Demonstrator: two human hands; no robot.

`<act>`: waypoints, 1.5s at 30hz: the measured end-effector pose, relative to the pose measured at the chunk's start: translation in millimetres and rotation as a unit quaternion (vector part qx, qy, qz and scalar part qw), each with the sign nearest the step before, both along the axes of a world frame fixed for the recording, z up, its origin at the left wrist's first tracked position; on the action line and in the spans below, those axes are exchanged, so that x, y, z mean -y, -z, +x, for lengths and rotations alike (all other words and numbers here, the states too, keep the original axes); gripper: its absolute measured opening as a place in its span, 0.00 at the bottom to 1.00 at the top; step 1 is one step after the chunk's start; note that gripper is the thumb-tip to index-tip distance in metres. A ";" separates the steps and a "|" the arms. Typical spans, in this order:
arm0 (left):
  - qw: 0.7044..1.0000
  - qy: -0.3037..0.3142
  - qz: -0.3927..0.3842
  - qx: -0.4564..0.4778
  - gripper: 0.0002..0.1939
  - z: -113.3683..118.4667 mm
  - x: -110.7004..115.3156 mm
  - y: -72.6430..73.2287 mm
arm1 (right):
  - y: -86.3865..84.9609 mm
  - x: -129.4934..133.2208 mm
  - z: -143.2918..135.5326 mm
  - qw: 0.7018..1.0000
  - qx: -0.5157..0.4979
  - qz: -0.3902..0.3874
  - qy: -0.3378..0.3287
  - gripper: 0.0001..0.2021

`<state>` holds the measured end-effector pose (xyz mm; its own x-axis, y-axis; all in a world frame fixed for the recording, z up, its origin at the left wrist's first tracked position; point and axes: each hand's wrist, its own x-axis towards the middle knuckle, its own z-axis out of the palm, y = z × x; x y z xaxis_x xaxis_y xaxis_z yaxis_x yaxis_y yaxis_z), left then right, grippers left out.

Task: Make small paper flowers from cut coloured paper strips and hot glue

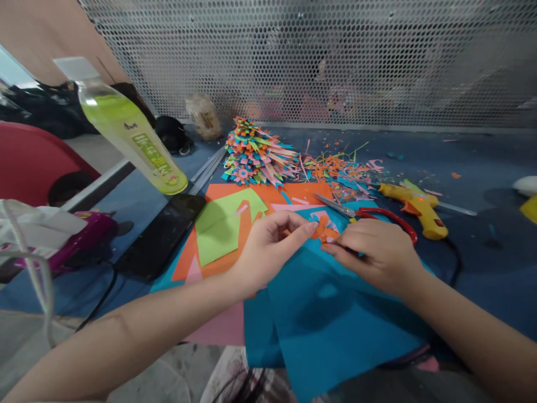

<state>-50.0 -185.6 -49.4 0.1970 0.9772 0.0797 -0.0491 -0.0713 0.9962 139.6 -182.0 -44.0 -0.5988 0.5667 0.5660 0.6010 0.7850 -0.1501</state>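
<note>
Between my two hands is a small orange paper piece (322,228) with cut, folded parts. My left hand (277,240) pinches its left side between thumb and fingers. On the other side my right hand (375,252) is closed, thumb and fingertips at its lower right edge. Just behind the fingers lie scissors (346,210) with red handles, partly covered by my right hand. Blue paper sheets (331,319) spread beneath both hands. To the left, a light green sheet (220,229) rests on orange paper (184,263).
A multicoloured paper tree (251,154) stands at the back, beside a heap of paper scraps (335,170). On the right lies a yellow glue gun (413,207). A green drink bottle (126,129) and a black phone (163,235) are on the left, before a perforated metal panel (293,67).
</note>
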 end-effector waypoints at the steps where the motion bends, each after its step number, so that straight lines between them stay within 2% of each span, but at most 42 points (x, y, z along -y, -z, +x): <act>1: 1.000 0.001 0.002 0.001 0.12 0.2 0.3 0.0 | 0.0 0.1 0.1 1.000 -0.004 0.004 0.003 0.20; 10: 0.998 0.013 0.051 -0.027 0.10 0.7 2.1 0.9 | 1.3 0.5 0.5 0.999 -0.025 0.031 0.022 0.21; 17: 0.998 0.018 0.055 -0.033 0.09 0.9 4.6 -1.6 | -3.2 4.1 1.3 0.999 -0.040 0.004 0.030 0.20; 21: 0.999 0.013 -0.033 0.013 0.13 0.1 0.3 -0.5 | -7.9 6.6 4.6 0.997 -0.070 -0.044 -0.001 0.15; 24: 0.984 0.044 -0.153 0.081 0.16 -0.5 -3.7 2.0 | -7.6 6.0 7.1 0.993 -0.104 -0.036 0.043 0.06; 27: 0.958 0.090 -0.238 0.134 0.16 0.6 -5.1 4.1 | -4.2 2.9 6.6 0.994 -0.092 0.008 0.056 0.16; 29: 0.953 0.108 -0.251 0.134 0.16 1.7 -4.7 5.1 | -1.8 1.0 4.9 0.997 -0.074 0.028 0.018 0.14; 31: 0.957 0.125 -0.240 0.104 0.18 1.8 -4.1 5.6 | -0.4 0.3 2.9 0.996 -0.083 0.014 -0.002 0.07; 33: 0.968 0.137 -0.203 0.051 0.20 0.2 -3.9 4.8 | -0.6 0.5 1.1 0.993 -0.113 -0.038 0.010 0.02; 36: 0.991 0.101 -0.086 -0.013 0.21 -4.7 -4.7 0.0 | -2.6 1.4 -0.8 0.976 -0.169 -0.135 0.031 0.04; 38: 0.999 0.050 -0.002 0.000 0.14 -7.8 -5.3 -4.4 | -4.1 2.1 -1.7 0.962 -0.198 -0.187 0.032 0.05; 40: 0.997 0.028 0.048 0.044 0.08 -9.4 -5.4 -8.2 | -5.2 2.8 -2.4 0.950 -0.214 -0.223 0.029 0.05; 45: 0.990 0.080 0.058 0.099 0.15 -7.3 -1.9 -10.2 | -6.1 3.9 -3.1 0.942 -0.215 -0.259 0.014 0.04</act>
